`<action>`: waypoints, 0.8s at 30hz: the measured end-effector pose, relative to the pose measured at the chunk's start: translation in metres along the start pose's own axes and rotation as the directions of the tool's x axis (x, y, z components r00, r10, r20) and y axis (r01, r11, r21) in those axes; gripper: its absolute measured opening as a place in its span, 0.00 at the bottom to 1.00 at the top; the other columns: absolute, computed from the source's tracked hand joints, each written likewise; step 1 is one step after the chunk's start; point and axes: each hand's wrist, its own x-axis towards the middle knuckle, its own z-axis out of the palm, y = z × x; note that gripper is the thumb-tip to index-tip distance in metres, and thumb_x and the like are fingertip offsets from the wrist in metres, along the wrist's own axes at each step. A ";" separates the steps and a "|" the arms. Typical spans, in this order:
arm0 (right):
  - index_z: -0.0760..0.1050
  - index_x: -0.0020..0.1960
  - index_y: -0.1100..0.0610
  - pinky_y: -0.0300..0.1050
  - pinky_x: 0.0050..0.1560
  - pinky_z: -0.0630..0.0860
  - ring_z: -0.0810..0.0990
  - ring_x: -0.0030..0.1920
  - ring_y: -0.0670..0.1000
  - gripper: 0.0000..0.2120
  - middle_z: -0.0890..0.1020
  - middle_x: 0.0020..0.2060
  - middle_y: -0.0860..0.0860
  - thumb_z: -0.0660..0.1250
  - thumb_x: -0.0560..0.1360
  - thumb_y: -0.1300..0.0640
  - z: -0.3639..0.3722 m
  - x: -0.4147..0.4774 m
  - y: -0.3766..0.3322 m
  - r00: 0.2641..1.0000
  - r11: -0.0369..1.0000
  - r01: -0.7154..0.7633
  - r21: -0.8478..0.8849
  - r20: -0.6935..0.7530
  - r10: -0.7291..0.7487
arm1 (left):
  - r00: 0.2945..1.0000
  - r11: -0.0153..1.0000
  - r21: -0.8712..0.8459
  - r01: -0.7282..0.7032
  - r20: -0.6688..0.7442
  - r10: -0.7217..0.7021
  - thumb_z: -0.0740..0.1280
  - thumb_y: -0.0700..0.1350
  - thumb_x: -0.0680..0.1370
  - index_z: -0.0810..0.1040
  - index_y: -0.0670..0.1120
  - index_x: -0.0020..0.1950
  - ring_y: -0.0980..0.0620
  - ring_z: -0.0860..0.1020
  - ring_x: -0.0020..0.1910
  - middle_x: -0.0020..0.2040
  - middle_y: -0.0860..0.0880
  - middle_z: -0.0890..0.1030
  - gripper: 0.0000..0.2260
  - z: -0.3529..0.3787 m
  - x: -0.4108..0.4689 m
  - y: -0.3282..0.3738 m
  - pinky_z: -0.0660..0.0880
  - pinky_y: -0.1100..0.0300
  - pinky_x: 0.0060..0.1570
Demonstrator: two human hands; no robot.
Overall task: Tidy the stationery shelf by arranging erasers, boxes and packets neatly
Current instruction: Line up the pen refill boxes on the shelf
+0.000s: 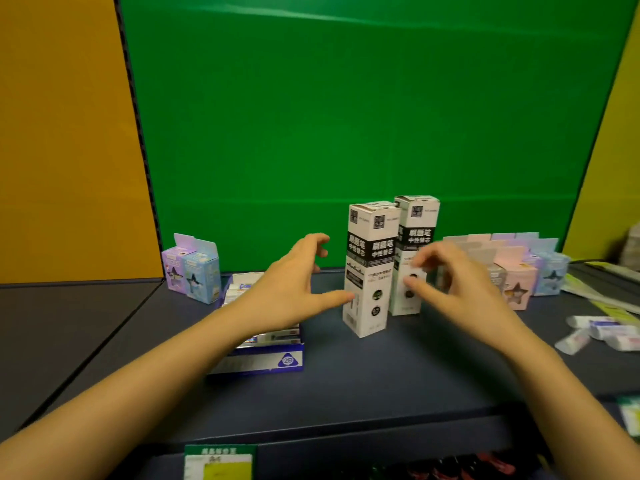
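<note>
Shelf contents, left to right:

1. Two small pastel cardboard boxes stand upright and touching at the rear left of the dark grey shelf (381, 382): one lilac box (174, 268) and one light blue box (203, 277).
2. One open blue-and-white display carton (258, 362), marked "2B" on its front wall, sits just right of them. It holds white erasers in rows; the forearm hides part of them, so they cannot be counted.
3. The left hand (289, 285) hovers above the carton, released, with its fingers spread and curved around nothing. Its thumb tip reaches the lower left edge of the front tall box.
4. Two tall white-and-black cardboard boxes stand upright at mid-shelf. The front tall box (369, 271) partly overlaps the rear tall box (417, 223) behind and to its right.
5. The right hand (460, 282) is in front of the rear tall box with its fingers loosely curled. It is blurred, so a grasp cannot be determined.
6. One cluster of pastel boxes (519, 289), pink, lilac and blue, stands at the rear right, too blurred to count.
7. Several loose white-wrapped erasers (609, 332) lie scattered at the far right.
</note>
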 end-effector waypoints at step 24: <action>0.43 0.73 0.43 0.63 0.65 0.70 0.74 0.64 0.57 0.46 0.69 0.67 0.55 0.71 0.70 0.59 0.013 0.039 0.038 0.966 0.882 -0.254 0.397 0.145 0.213 | 0.972 0.960 -0.275 0.046 -0.211 -0.107 0.75 0.39 0.68 0.42 0.53 0.74 0.42 0.75 0.60 0.58 0.51 0.71 0.49 0.042 0.028 0.037 0.73 0.51 0.60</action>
